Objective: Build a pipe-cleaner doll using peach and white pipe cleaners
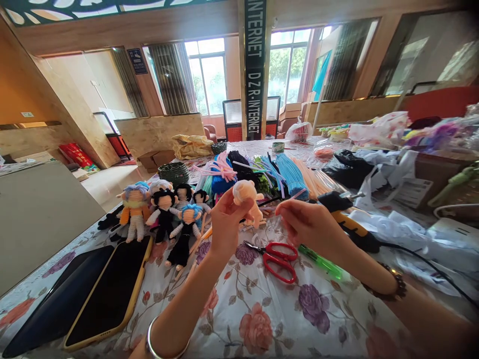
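Observation:
My left hand (229,219) is closed around a small peach-coloured doll figure (246,192), bare and hairless, held up above the table. To its right, my right hand (310,224) is closed in a pinch, apart from the doll; what lies between its fingertips is too small to make out. Red-handled scissors (280,259) lie below, between my two hands. A green translucent cutter-like tool (321,262) rests under my right wrist. Behind my hands are bundles of fuzzy craft stems, among them blue ones (291,174) and peach ones (310,177).
Several finished dolls (164,207) stand at the left, behind a phone in a yellow case (110,294) and a dark flat object (62,294). A black-and-yellow corded tool (350,227) lies right, beside white plastic bags (400,232). A dark woven basket (173,172) sits farther back.

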Available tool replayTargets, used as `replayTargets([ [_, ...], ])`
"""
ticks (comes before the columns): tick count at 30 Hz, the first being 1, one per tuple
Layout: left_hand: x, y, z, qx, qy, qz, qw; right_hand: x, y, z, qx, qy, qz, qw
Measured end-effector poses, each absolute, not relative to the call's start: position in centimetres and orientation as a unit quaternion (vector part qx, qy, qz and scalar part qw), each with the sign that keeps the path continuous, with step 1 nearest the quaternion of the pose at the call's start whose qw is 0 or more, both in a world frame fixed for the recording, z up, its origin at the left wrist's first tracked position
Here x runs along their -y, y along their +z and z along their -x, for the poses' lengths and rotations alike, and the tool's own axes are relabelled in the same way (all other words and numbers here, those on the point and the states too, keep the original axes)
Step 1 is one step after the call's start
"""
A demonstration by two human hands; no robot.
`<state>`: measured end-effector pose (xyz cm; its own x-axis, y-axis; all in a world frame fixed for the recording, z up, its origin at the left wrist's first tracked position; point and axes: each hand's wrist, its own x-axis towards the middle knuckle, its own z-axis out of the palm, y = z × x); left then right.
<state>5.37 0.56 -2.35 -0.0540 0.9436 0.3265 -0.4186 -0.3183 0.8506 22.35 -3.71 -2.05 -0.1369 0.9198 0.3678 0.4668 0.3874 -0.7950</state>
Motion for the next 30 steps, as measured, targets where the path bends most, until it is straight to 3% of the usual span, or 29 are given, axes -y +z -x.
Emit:
replayTargets([
  [14, 0.6, -2.9, -5.4, -0.315, 0.652, -0.621, 0.300, 3.9, -1.6, -22.3, 0.739, 0.203, 0.506, 0.396],
  [30, 0.3, -2.9, -5.4, -0.372, 0.655, -0.622, 0.214, 3.9, -1.7, -22.2, 0.702, 0.232, 0.508, 0.442],
])
